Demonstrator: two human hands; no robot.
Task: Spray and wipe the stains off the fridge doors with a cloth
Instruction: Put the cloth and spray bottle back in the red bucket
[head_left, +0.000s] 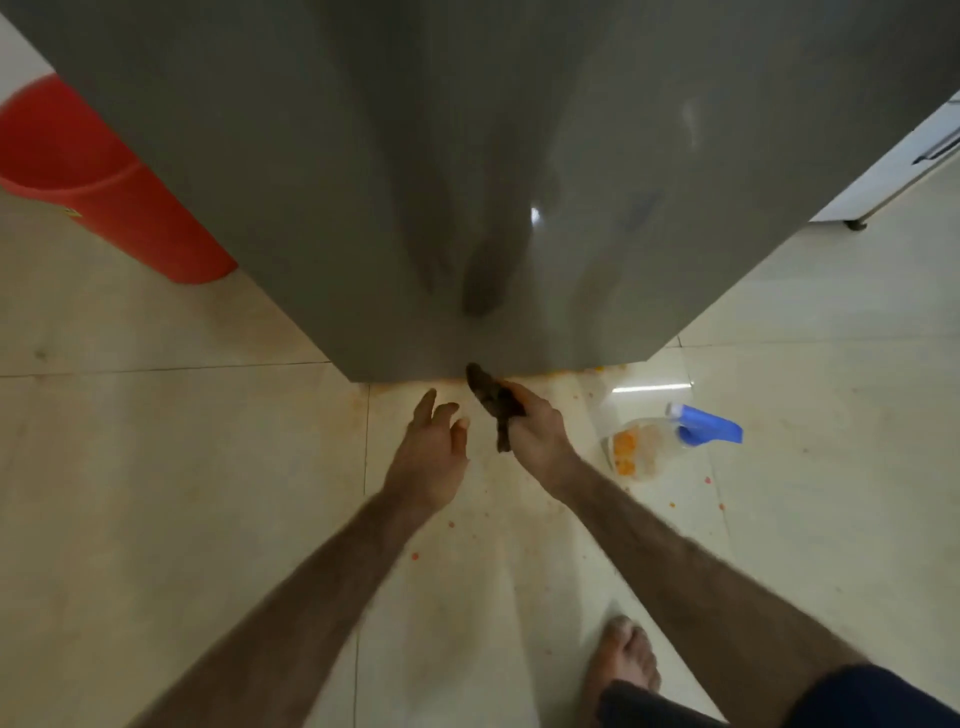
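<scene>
Right hand (537, 431) clenches a dark cloth (493, 402), its tip touching the bottom edge of the grey fridge door (415, 182); left hand (431, 452) hovers just beside it, fingers loose, holding nothing. Spray bottle (670, 439) lies on the floor (182, 467) near the door's lower right corner. Door face looks mostly clean; orange residue shows along its bottom edge and on the tiles, so the lowest strip likely remains.
</scene>
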